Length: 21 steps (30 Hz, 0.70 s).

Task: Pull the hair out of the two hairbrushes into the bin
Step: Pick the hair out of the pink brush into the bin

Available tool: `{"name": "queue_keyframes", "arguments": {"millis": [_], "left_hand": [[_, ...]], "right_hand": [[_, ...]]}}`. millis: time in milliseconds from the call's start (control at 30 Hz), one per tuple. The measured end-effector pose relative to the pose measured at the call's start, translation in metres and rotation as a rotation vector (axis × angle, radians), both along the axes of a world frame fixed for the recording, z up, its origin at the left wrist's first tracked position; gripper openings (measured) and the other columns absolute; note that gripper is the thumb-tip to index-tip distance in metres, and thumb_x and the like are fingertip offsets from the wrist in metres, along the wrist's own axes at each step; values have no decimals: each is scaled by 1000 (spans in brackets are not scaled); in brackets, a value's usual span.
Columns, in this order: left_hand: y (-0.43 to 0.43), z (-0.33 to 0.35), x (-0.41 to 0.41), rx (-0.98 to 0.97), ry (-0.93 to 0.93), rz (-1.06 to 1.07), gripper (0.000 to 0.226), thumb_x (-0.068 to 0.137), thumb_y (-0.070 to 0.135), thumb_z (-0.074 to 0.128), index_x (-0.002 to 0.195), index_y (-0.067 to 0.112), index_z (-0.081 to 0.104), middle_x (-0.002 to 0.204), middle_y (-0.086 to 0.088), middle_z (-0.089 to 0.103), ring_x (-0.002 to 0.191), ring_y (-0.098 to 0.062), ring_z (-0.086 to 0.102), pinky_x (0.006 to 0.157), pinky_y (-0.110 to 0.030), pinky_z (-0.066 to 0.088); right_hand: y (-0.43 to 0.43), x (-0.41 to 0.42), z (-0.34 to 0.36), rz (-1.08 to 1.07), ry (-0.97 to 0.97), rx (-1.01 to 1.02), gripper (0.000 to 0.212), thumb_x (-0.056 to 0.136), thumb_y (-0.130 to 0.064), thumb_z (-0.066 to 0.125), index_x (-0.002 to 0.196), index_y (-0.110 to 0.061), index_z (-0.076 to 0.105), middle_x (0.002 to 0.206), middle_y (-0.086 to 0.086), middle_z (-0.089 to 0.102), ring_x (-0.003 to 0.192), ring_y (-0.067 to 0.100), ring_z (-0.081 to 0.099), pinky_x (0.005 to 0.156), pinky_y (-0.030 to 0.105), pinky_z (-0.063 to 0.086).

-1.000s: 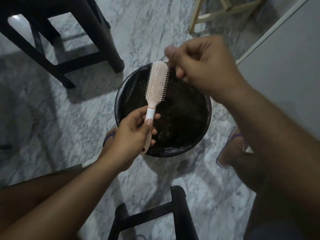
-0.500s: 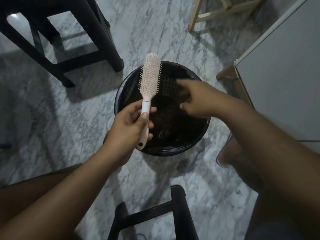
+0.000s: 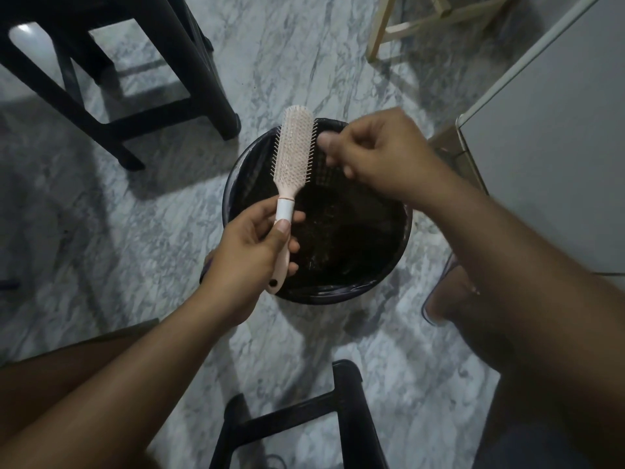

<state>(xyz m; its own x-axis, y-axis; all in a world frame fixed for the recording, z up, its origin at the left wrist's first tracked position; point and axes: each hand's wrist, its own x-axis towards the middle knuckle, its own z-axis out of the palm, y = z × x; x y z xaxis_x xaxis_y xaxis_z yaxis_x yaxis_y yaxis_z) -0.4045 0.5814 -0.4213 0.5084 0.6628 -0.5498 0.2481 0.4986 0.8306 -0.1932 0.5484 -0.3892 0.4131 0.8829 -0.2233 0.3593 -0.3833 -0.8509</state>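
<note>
Pale pink plastic paddle hairbrush (image 3: pixel 293 154), held head-up over the far-left part of the round black bin (image 3: pixel 324 297), bristles turned toward the camera. Gripped low on the white collar and handle by the left hand (image 3: pixel 250 258), thumb laid along the front, fingers wrapped behind. Just beside the bristles' right edge, the right hand (image 3: pixel 375 154): fingers curled, thumb tip toward the brush, blurred by motion. Cannot tell whether pinching a strand or holding nothing. Hair on the bristles too fine to make out, possibly little left on this one. No second hairbrush in view.

Likely trouble from here:
- Pulling sideways with the brush head close to the bin's far rim, and so dropping loose strands onto the grey-veined marble floor (image 3: pixel 287 62) rather than inside.
- Tugging hard at a matted clump against a grip low on the handle, twisting the brush free and letting it fall into the bin.
- Fine hair clinging to the fingers instead of falling.

Around the bin: a black plastic stool (image 3: pixel 142 62) at far left, another black stool (image 3: pixel 345 401) close below, a pale wooden frame (image 3: pixel 422 22) at the top, a white cabinet (image 3: pixel 558 147) at right.
</note>
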Motion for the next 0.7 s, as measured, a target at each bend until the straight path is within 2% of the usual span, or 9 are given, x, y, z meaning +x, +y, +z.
{"name": "queue_keyframes", "arguments": {"millis": [133,200,267,367,433,500,567,633,700], "left_hand": [[0,-2,-1,0,34,0,31,101,13,54,131,19,60,115,4,73,78,-15,59,65,-35,52],[-1,-2,-2,2,42,-7,32,101,13,54,131,20,60,115,5,74,79,-15,60,65,-34,53],[-1,-2,-1,6,44,-1,32,101,13,54,132,20,60,115,5,74,79,-14,60,65,-34,53],[1,-1,0,4,35,48,31,102,13,53,131,20,60,117,5,73,80,-15,60,66,-34,52],[4,3,2,13,16,84,30,102,13,53,129,21,61,117,4,73,81,-16,59,67,-36,51],[5,3,2,21,10,97,30,102,12,53,129,22,62,117,4,73,81,-16,59,67,-36,51],[3,3,0,27,12,85,32,102,13,53,132,23,60,117,4,73,80,-16,59,67,-35,52],[2,2,0,37,15,59,34,102,13,53,134,23,58,117,4,73,79,-15,60,66,-34,52],[0,0,0,55,19,30,34,102,12,53,134,22,58,117,4,73,78,-15,60,66,-35,52]], "right_hand": [[0,10,21,-198,136,294,34,100,-27,61,73,-9,68,54,-1,55,43,7,45,53,14,43],[-1,12,25,-288,185,421,34,102,-26,58,72,-11,65,55,0,54,44,8,44,50,18,41],[-3,13,20,-348,141,469,35,102,-27,55,74,-10,65,55,-2,54,44,7,45,49,22,40],[-7,14,0,-321,-84,345,38,102,-31,56,77,-4,67,58,-1,59,49,4,52,59,21,47],[-11,21,-15,-204,-268,87,39,100,-36,57,79,-6,70,64,3,66,54,4,57,63,16,49],[-14,23,-30,-7,-372,-253,37,99,-39,57,82,-9,71,75,9,71,66,16,66,70,26,54],[-16,17,-38,162,-421,-478,29,99,-32,57,96,-8,73,96,16,73,91,31,69,84,37,55],[-12,4,-35,171,-378,-412,36,100,-29,54,128,-9,63,126,15,67,117,31,62,101,39,49],[-5,-10,-25,12,-140,-194,57,95,-48,57,142,-19,50,131,3,64,115,19,65,102,43,51]]}}
